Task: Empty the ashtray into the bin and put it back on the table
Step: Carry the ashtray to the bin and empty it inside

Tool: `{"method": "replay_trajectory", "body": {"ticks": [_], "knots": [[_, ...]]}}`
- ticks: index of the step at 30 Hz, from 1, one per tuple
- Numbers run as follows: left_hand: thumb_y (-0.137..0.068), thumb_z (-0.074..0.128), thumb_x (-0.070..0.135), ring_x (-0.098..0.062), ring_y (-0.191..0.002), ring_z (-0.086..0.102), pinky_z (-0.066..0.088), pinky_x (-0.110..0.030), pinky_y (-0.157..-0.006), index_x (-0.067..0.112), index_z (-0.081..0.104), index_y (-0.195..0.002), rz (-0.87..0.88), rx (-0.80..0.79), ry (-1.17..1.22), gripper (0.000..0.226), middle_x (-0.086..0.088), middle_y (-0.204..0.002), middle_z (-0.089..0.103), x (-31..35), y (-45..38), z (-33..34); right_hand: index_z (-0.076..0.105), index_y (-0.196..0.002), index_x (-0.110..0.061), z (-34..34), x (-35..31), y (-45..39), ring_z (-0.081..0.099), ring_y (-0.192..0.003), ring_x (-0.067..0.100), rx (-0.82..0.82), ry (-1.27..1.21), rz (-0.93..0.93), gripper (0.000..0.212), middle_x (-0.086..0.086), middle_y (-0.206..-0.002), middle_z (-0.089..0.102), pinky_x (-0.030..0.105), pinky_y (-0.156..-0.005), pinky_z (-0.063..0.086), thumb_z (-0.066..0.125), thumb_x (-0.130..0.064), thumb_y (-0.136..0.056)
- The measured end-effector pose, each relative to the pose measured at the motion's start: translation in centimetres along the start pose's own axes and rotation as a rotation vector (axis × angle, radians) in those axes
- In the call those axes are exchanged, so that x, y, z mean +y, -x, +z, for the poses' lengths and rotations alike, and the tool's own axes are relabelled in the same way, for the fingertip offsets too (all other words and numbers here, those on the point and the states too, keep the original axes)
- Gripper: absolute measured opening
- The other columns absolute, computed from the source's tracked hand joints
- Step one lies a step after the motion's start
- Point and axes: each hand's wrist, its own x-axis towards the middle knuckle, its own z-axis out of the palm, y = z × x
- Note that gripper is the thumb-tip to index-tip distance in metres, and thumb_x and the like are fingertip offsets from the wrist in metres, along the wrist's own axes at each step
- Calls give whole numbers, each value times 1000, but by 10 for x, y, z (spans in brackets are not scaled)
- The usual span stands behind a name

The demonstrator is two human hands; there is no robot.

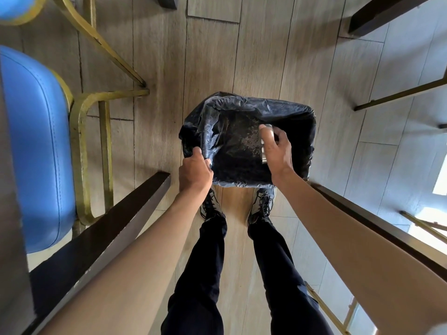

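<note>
Ashtray [265, 151]: mid-frame, tipped over the bin [249, 139], mostly hidden behind my fingers.
Right hand [277, 151]: curled tight round the ashtray.
Left hand [194, 169]: pinching the black liner [208, 131] at the rim's lower-left.
Risk: ash drifting past the rim onto the floor [164, 131].
Risk: liner slipping in if I let go.

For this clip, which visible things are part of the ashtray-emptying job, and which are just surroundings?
Part of the job:
- ashtray, held in the right hand over the bin
- bin with black liner
- left hand gripping the liner edge

Just surroundings:
- blue chair
- dark table edge
- wooden floor
</note>
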Motion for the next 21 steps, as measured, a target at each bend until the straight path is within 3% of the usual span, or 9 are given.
{"method": "replay_trajectory", "body": {"ticks": [4,9,14,18,21], "knots": [[-101,54,17,-38,-103,67,53,-43,-81,5,52,-121,9,8,7,23,-21,-109,68,0,0,0,57,-145,-16,4,4,3,61,-106,16,-16,60,-32,81,0,-118,67,35,-92,50,62,-68,-83],[-101,54,17,-38,-101,68,54,-42,-77,5,52,-120,-3,14,19,22,-20,-109,67,1,2,-1,61,-141,-18,-2,8,-1,67,-117,22,67,-12,15,80,6,-125,72,44,-103,55,65,-70,-80],[-101,54,17,-37,-102,67,47,-37,-69,6,51,-121,-16,2,-5,23,-20,-110,68,3,2,-1,62,-137,-18,-9,6,-4,62,-97,17,37,26,-2,73,-1,-107,67,41,-88,52,64,-67,-82],[-100,54,16,-38,-102,68,47,-37,-68,6,50,-122,-20,1,-4,24,-20,-110,68,4,2,-2,61,-118,-14,-11,-5,-7,58,-93,11,47,28,-26,62,-5,-102,62,37,-88,49,56,-66,-85],[-101,53,15,-38,-101,68,45,-36,-68,6,51,-120,-13,2,0,22,-20,-110,68,4,2,-2,52,-142,-14,-9,-12,1,61,-104,13,49,167,-122,68,-2,-118,64,32,-90,51,59,-62,-94]]}}
